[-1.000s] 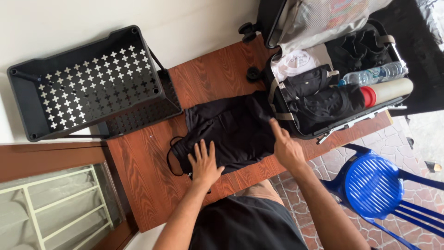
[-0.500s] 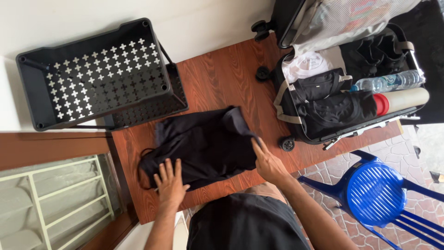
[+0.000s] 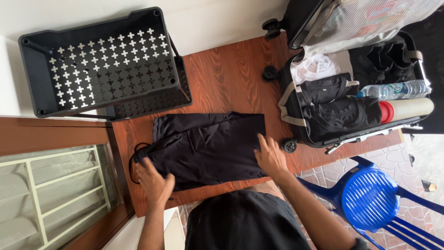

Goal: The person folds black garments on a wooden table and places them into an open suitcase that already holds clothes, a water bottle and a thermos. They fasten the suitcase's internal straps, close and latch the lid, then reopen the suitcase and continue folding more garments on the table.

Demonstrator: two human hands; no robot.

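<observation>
**Flattening the black garment on the bench**

Starting at the far left, I see a white metal grille behind a brown frame, outside the work. Above it sits a black plastic crate with cross-shaped cut-outs, tipped on its side with one wall resting on the back corner of the bench, whose top is reddish wood-grain.

Next comes my left hand. It lies on the near left end of the black garment, fingers curled over the edge by a loop of black cord; I cannot tell whether it grips the cloth or only presses it. The garment, which looks like shorts or trousers, lies spread across the middle of the bench, just in front of the crate and well short of the luggage.

My right hand rests open and flat on the garment's right end, fingers spread, holding nothing, only pressing down.

Further right, an open black suitcase stands on the bench's end, packed with a white shirt, dark folded clothes, a clear water bottle and a beige tube with a red cap. A blue plastic chair stands on the tiled floor below.

I judge the step in hand to be smoothing the cloth flat. The next move calls for a firm pinch at one end, with the other hand pinning the fabric so the layers do not slide.
</observation>
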